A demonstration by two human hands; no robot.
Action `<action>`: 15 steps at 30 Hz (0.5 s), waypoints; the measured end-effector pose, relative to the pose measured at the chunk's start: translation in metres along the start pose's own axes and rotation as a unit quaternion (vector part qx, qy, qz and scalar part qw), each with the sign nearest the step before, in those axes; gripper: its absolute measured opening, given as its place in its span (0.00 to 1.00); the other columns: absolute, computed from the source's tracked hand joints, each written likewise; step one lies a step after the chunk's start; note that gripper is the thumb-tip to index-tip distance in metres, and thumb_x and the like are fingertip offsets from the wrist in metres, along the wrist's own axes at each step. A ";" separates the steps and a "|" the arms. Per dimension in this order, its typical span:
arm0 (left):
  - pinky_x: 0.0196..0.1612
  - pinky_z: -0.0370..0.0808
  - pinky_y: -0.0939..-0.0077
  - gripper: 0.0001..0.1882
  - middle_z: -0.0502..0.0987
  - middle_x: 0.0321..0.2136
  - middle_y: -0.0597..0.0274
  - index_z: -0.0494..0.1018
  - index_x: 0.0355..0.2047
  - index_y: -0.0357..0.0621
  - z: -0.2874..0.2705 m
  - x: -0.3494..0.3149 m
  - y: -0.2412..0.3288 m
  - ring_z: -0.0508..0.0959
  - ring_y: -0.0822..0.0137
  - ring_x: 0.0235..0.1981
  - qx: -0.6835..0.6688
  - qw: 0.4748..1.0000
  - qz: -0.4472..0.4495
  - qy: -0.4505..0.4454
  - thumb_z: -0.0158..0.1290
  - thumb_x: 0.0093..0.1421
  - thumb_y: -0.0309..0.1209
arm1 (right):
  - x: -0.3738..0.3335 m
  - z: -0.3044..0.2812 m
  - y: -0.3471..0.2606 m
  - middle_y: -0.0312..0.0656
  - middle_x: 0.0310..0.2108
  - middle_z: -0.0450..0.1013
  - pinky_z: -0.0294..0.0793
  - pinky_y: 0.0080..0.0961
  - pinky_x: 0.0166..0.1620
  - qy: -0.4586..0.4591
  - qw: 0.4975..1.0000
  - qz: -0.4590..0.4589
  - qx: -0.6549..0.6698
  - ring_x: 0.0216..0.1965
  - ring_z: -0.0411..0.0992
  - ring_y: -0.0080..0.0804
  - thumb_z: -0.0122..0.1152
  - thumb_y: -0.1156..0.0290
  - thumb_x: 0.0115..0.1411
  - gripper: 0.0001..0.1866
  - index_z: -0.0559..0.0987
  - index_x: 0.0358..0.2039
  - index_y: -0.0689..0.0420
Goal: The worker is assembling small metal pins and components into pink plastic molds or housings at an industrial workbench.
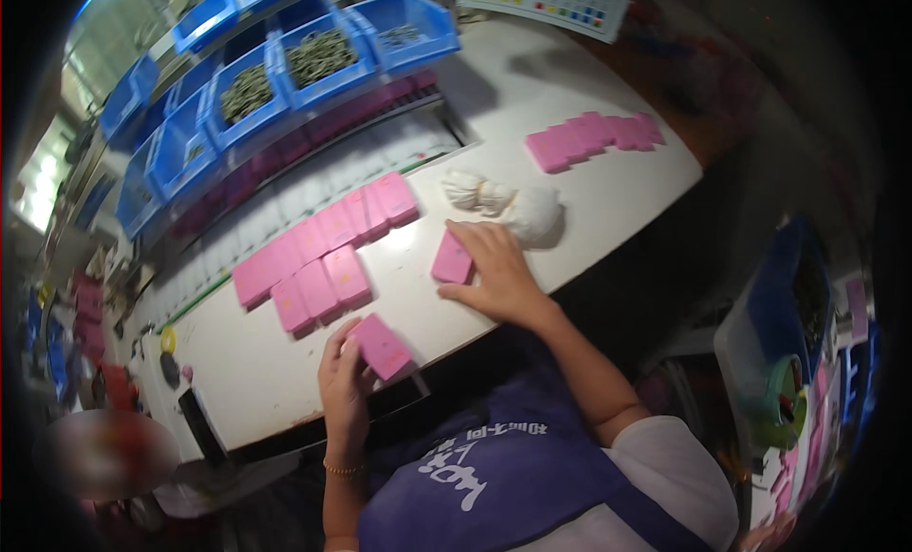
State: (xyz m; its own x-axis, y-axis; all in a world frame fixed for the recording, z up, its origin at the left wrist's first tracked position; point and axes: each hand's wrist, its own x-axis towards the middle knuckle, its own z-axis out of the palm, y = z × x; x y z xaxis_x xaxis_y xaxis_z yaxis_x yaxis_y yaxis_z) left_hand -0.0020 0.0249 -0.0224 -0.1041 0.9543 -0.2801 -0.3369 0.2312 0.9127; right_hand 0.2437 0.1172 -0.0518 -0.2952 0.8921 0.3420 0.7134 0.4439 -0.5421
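Observation:
My left hand (344,370), a beaded bracelet at its wrist, holds a flat pink block (383,347) tilted over the table's near edge. A second pink block (454,257) lies on the white table, and my right hand (501,272) closes round its right side with thumb and fingers. Just beyond those fingers sits a knotted white bundle (530,213), perhaps cloth or a bag. Two rows of similar pink blocks (328,231) lie side by side left of centre. What the blocks are made of, I cannot tell.
Blue bins (328,58), some filled with small greenish-grey parts, stand on a rack at the far left. More pink blocks (589,139) lie overlapped at the far right of the white table (608,200). A printed sheet (546,3) is at the back. A blue crate (774,295) stands to the right.

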 end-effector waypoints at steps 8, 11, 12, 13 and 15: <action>0.36 0.74 0.83 0.19 0.78 0.32 0.65 0.68 0.57 0.38 0.007 0.031 -0.017 0.77 0.77 0.34 0.141 0.987 0.075 -0.011 0.53 0.69 0.30 | 0.015 -0.020 -0.007 0.51 0.60 0.63 0.56 0.42 0.66 -0.200 0.965 -0.089 0.146 0.61 0.59 0.50 0.72 0.63 0.46 0.51 0.58 0.70 0.58; 0.32 0.74 0.77 0.19 0.79 0.29 0.59 0.70 0.54 0.36 0.020 0.039 -0.023 0.79 0.73 0.31 0.206 0.965 0.165 0.014 0.58 0.64 0.27 | 0.014 -0.017 -0.009 0.50 0.62 0.63 0.56 0.42 0.65 -0.215 0.955 -0.120 0.167 0.61 0.59 0.49 0.72 0.64 0.45 0.53 0.57 0.71 0.57; 0.32 0.74 0.77 0.19 0.79 0.29 0.59 0.70 0.54 0.36 0.022 0.039 -0.023 0.79 0.73 0.31 0.206 0.965 0.164 0.014 0.58 0.64 0.27 | 0.014 -0.017 -0.012 0.50 0.62 0.63 0.56 0.42 0.65 -0.215 0.955 -0.120 0.168 0.61 0.59 0.49 0.72 0.64 0.45 0.53 0.57 0.71 0.57; 0.31 0.74 0.76 0.17 0.78 0.27 0.58 0.71 0.52 0.36 0.023 0.037 -0.021 0.78 0.72 0.29 0.271 0.943 0.191 0.031 0.58 0.64 0.27 | 0.013 -0.017 -0.019 0.49 0.62 0.63 0.56 0.42 0.65 -0.227 0.955 -0.123 0.146 0.62 0.59 0.49 0.72 0.64 0.45 0.53 0.57 0.70 0.57; 0.30 0.73 0.75 0.16 0.77 0.25 0.57 0.73 0.50 0.36 0.026 0.035 -0.020 0.77 0.71 0.26 0.335 0.916 0.217 0.044 0.59 0.63 0.27 | 0.009 -0.009 -0.024 0.47 0.61 0.64 0.57 0.41 0.64 -0.209 0.960 -0.154 0.105 0.61 0.61 0.46 0.75 0.59 0.44 0.54 0.58 0.69 0.57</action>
State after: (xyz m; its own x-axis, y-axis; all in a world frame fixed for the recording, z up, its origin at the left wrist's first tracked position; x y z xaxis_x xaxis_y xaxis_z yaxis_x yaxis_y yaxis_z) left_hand 0.0251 0.0589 -0.0427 -0.1776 0.9717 0.1557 0.4010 -0.0731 0.9132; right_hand 0.2302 0.1139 -0.0287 -0.7327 0.6515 0.1968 0.4205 0.6608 -0.6217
